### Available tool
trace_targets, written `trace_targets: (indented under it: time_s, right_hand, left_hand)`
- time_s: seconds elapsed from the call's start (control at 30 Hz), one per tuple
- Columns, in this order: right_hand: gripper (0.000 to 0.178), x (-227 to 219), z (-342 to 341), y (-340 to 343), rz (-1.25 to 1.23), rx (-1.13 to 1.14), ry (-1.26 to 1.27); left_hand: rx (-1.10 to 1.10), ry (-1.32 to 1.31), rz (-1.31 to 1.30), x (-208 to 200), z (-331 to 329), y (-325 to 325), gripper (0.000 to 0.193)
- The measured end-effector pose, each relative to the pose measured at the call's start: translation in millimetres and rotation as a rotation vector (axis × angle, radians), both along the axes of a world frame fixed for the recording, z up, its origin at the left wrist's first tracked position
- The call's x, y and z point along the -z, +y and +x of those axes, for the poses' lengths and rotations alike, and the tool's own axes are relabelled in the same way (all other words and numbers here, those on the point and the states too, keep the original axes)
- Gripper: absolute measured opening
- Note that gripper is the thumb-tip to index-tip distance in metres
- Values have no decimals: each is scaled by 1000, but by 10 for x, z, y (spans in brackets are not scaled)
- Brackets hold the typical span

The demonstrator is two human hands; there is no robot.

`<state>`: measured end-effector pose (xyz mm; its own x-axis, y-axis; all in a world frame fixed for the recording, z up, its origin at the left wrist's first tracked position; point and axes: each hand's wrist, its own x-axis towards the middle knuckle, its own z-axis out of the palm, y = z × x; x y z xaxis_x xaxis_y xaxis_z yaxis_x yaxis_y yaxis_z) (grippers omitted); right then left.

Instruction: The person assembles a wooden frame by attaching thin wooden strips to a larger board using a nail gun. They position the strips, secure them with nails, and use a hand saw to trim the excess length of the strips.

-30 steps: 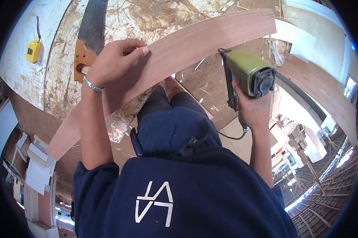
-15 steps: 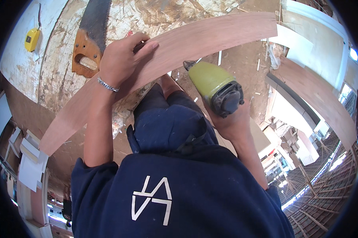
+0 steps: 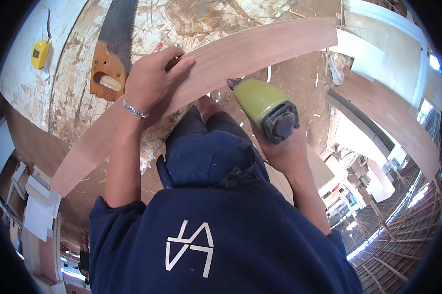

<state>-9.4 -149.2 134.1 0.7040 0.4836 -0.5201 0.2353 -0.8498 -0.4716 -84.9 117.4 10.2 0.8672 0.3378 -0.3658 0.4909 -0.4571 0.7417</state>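
Observation:
A long reddish-brown wooden board [image 3: 260, 48], bowed by the lens, runs across the near edge of the worktable. My left hand [image 3: 155, 78] is closed over it, thumb lying on its face; the undersides of the fingers are hidden. To the right, my right hand [image 3: 284, 152] grips a green nail gun [image 3: 262, 98] with a black rear cap. Its dark nose points up and left toward the board, apart from its lower edge. The handle is mostly hidden beneath the tool body. Just left of my left hand, a handsaw [image 3: 106, 63] with a wooden handle lies flat.
A yellow tape measure [image 3: 40, 54] lies on the stained worktable [image 3: 74, 63] at the far left. White panels [image 3: 377, 29] and another brown board [image 3: 387, 108] stand at the right. Wood offcuts [image 3: 37, 196] are stacked at the lower left. Scraps litter the floor.
The board's right end has shifted slightly left and down in view. My left hand keeps its hold, and the nail gun stays nearly in place, a touch lower.

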Motion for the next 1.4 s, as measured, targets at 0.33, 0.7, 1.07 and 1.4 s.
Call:
trace_targets:
  time_s: [0.33, 0.7, 1.07, 1.4]
  right_hand:
    - [41, 82, -97, -97, 191, 186, -32]
    - [37, 242, 82, -376, 208, 210, 101]
    - [18, 396, 347, -533, 457, 254, 407]
    - [19, 472, 536, -778, 559, 238, 454]
  left_hand:
    - [195, 290, -330, -17, 399, 217, 65]
    - [617, -533, 435, -138, 3140, -1346, 79]
    - [1236, -133, 410, -83, 4095, -2369, 37]
    - [1191, -182, 357, -149, 4025, -2459, 46]
